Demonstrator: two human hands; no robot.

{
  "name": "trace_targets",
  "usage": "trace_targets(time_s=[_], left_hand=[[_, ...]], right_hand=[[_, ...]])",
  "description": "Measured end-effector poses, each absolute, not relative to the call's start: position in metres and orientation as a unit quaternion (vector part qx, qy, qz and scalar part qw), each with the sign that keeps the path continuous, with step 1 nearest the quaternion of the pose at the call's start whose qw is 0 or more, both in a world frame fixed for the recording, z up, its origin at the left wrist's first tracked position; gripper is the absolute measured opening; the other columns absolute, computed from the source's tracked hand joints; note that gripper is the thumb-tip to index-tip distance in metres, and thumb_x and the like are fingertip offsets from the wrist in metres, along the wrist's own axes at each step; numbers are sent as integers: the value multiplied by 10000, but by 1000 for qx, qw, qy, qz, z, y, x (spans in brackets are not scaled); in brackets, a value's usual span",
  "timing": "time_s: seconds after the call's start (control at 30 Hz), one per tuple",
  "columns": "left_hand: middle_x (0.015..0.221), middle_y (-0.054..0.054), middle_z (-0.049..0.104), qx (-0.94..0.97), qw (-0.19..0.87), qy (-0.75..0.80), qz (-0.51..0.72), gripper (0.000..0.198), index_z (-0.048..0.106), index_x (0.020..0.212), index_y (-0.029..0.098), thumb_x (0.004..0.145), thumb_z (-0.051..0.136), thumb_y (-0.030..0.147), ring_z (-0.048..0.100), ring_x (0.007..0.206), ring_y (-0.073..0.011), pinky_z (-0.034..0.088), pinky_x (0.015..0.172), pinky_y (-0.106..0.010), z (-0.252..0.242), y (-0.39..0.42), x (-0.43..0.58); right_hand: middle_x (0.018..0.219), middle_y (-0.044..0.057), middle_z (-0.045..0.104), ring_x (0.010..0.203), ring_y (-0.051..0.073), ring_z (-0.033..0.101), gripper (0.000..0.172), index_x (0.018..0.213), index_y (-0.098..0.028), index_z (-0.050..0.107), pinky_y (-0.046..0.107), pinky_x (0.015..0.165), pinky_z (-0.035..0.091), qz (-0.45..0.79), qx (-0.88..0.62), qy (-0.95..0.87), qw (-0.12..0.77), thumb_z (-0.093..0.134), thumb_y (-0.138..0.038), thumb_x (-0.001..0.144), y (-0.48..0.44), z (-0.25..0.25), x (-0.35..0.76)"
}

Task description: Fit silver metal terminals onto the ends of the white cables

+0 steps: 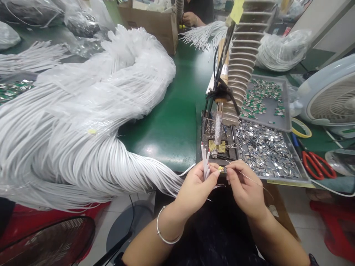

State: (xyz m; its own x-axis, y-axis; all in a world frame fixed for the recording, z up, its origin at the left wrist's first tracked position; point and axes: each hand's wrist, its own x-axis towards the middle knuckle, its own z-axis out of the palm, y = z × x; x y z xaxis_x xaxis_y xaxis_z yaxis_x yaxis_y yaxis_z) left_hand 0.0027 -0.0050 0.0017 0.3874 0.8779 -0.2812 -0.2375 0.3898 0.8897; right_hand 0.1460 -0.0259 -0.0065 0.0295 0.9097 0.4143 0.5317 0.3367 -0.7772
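My left hand (195, 188) is closed around several white cables (205, 159), whose stripped ends show reddish tips above the fingers. My right hand (246, 188) pinches close to the left fingertips, and a thin solder wire (253, 179) runs from its fingers back over the hand. A tiny metal connector (224, 170) with a yellowish part beside it sits between the two sets of fingertips; which hand bears it is partly hidden. Just beyond, a soldering iron (218, 125) points down over a blackened stand (205, 147) with a yellow sponge (219, 146).
A big bundle of white cables (83, 122) covers the left side. At right are a tray of metal connector shells (266, 147), a tray of green-board connectors (262, 98), red-handled scissors (318, 164) and a fan (332, 92). A ribbed hose (249, 48) hangs overhead. Another person's hand (190, 18) works at the back.
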Motion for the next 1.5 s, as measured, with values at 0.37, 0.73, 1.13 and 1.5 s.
trace_targets(time_s=[0.37,0.73,1.13,1.5], left_hand=[[879,-16,550,423,721,407,369,112,497,707,164,783,554,223,481,711,-97,395,659,-231,4,-4,4],[876,-30,574,412,716,412,384,100,512,737,164,803,550,227,524,748,-114,422,683,-238,4,-2,4],[843,-7,571,395,713,428,391,109,517,731,169,799,555,246,442,606,-77,360,580,-228,6,1,4],[721,8,551,387,710,441,390,98,551,782,170,784,571,265,461,601,-92,355,578,-229,11,4,4]], right_hand=[[711,-6,535,626,98,536,115,830,-194,564,231,553,441,220,-545,-659,469,476,-135,874,-23,-6,145],[990,87,629,723,127,613,335,1189,-197,517,285,610,551,179,-516,-642,538,369,-111,902,-29,-16,145],[941,76,659,870,187,633,312,1038,-215,607,372,711,566,89,-475,-706,518,477,-32,822,-25,-11,152],[941,81,676,851,186,651,228,953,-216,587,383,728,563,105,-485,-681,538,497,-50,825,-24,-13,149]])
